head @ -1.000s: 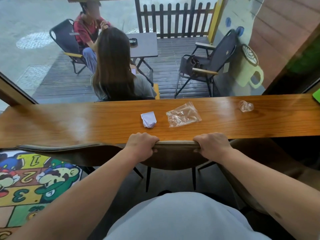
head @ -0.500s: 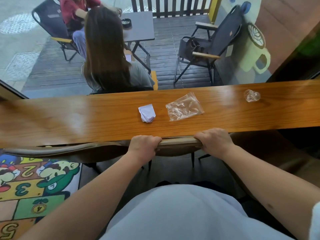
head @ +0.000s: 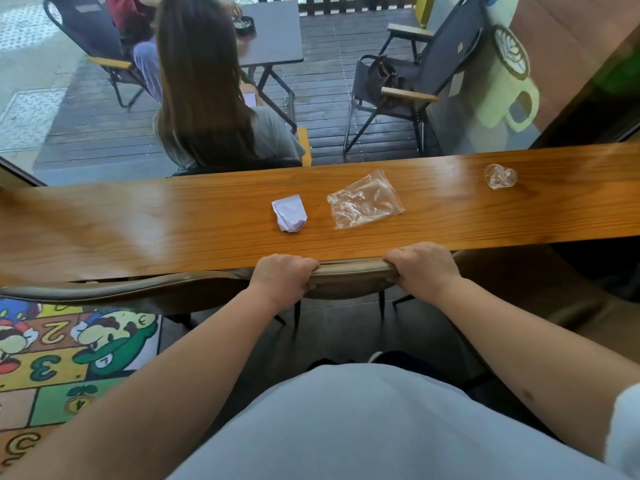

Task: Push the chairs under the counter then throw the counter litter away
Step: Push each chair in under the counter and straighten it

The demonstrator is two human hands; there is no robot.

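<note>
A brown chair (head: 349, 273) stands in front of me, its curved backrest right at the front edge of the long wooden counter (head: 138, 223). My left hand (head: 282, 275) and my right hand (head: 424, 268) both grip the top of that backrest. On the counter lie a crumpled white paper (head: 290, 213), a clear plastic bag (head: 363, 204) and, further right, a small crumpled clear plastic cup (head: 500, 176).
A second brown chair (head: 540, 282) stands to the right, partly out from the counter. A colourful numbered floor mat (head: 52, 351) lies at left. Beyond the window behind the counter, people sit at an outdoor table, with a folding chair (head: 415, 81) nearby.
The chair has slid forward, and its backrest now meets the counter's edge. Both hands kept their grip and moved forward with it.
</note>
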